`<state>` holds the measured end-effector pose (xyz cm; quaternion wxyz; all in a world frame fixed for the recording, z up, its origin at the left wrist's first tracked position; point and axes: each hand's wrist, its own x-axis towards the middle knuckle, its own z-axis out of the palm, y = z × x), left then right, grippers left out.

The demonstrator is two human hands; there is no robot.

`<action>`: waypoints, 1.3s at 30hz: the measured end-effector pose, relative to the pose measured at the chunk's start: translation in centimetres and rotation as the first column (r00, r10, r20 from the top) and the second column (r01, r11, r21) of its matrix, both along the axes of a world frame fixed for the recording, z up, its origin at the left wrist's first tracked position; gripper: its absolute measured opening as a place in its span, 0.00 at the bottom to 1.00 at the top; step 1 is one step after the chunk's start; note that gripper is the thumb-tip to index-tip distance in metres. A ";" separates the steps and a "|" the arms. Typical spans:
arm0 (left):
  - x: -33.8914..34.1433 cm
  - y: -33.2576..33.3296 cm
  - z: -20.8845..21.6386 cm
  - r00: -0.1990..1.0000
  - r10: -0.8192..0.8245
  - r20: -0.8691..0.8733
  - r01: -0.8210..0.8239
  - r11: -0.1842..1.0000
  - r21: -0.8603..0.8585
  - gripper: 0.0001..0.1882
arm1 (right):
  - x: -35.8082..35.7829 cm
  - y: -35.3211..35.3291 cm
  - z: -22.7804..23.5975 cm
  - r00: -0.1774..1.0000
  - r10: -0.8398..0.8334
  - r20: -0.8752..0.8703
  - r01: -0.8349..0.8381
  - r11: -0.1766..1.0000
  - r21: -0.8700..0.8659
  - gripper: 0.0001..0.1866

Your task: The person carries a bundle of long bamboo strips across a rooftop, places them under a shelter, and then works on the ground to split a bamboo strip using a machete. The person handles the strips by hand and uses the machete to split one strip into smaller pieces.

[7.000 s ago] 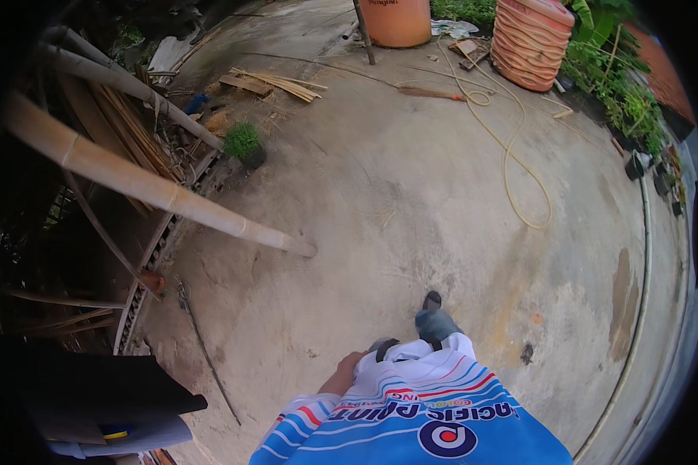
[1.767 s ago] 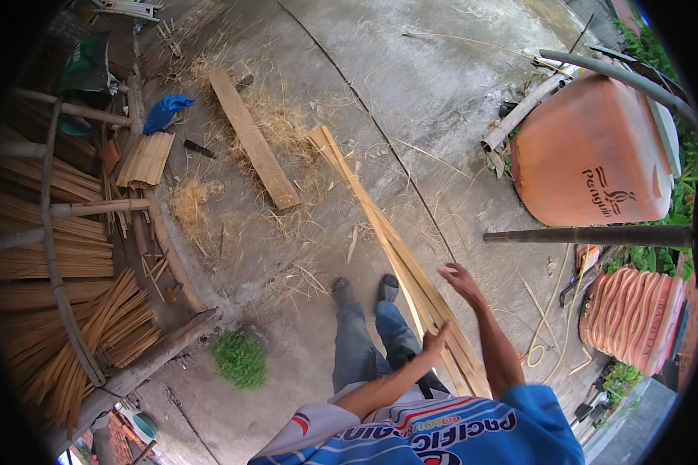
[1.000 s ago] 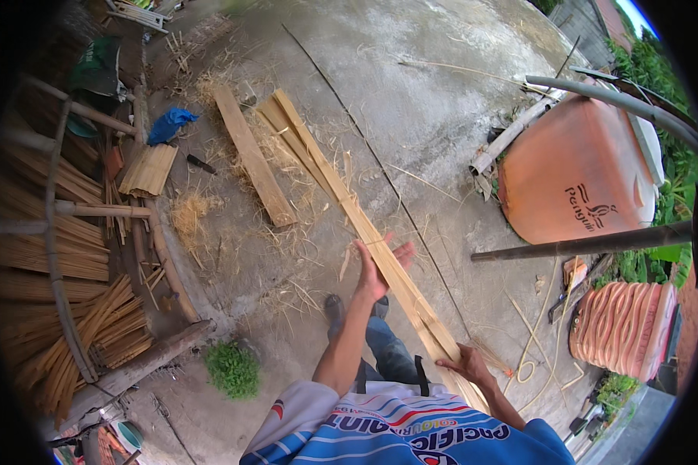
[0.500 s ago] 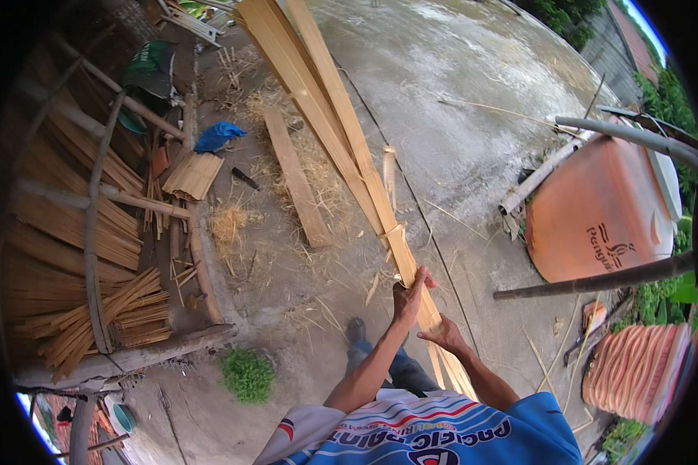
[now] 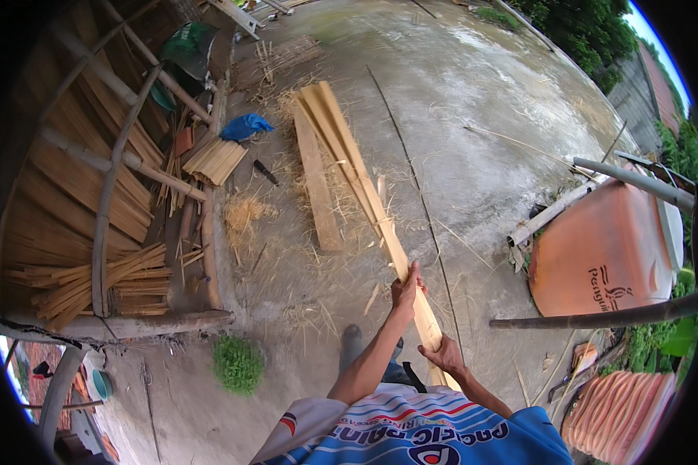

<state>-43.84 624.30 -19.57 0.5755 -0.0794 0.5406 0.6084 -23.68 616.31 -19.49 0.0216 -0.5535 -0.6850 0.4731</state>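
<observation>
A long bundle of pale flat slats (image 5: 349, 167), bamboo by its look, slants from my waist toward the far left. A thin tie circles it just beyond my hands, and its far end spreads slightly. My left hand (image 5: 405, 291) is closed around the bundle below the tie. Closer to my body, my right hand (image 5: 445, 356) grips the same slats from the right side, thumb across the top. My shirt hides the near end of the bundle. Beneath the bundle, a wooden plank (image 5: 316, 186) lies on the ground among shavings.
Left stands a pole-framed shelter (image 5: 105, 225) with stacked slats (image 5: 139, 283). Near it are a blue plastic bag (image 5: 246, 125), a knife (image 5: 266, 172), and a short slat bundle (image 5: 215, 161). A green plant (image 5: 238, 364) grows below. An orange tank (image 5: 589, 248) and a dark pole (image 5: 589, 314) are right.
The far end of the bundle has dropped from the upper edge of the view to lower over the ground. Both hands keep their hold. The whole view has shifted slightly.
</observation>
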 end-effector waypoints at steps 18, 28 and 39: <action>-15.2 5.6 -2.4 0.978 0.102 0.180 -0.106 0.994 0.011 0.25 | -21.6 12.8 4.5 0.974 0.148 0.173 -0.185 0.957 0.224 0.40; -37.0 17.9 -3.5 0.873 0.414 0.258 -0.411 0.909 -0.068 0.20 | -21.9 8.6 7.4 0.770 -0.600 -0.217 0.208 0.557 -0.804 0.40; -54.5 18.2 -16.6 0.927 0.218 0.305 -0.238 0.971 0.029 0.25 | -17.9 17.4 0.5 -0.583 -0.631 -0.512 0.395 0.331 -0.857 0.46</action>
